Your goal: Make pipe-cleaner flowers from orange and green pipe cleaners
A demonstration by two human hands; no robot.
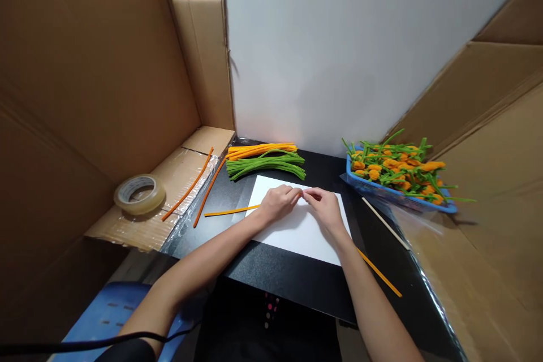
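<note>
Over a white sheet of paper point(292, 232), my left hand point(278, 202) and my right hand point(326, 208) meet with fingertips pinched together. A yellow-orange pipe cleaner point(231, 211) runs out to the left from under my left hand. Another yellow-orange length point(379, 273) comes out past my right forearm toward the lower right. My fingers hide the middle, so whether these are one piece or two I cannot tell. Both hands are closed on the pipe cleaner at the pinch, where a small orange bit shows between the fingertips.
Behind the paper lie bundles of yellow-orange pipe cleaners point(258, 150) and green pipe cleaners point(267, 165). Two darker orange stems point(189, 192) and a tape roll point(139, 194) are at left. A blue basket point(399, 197) of orange-and-green pieces stands right, near a pale stick point(385, 223).
</note>
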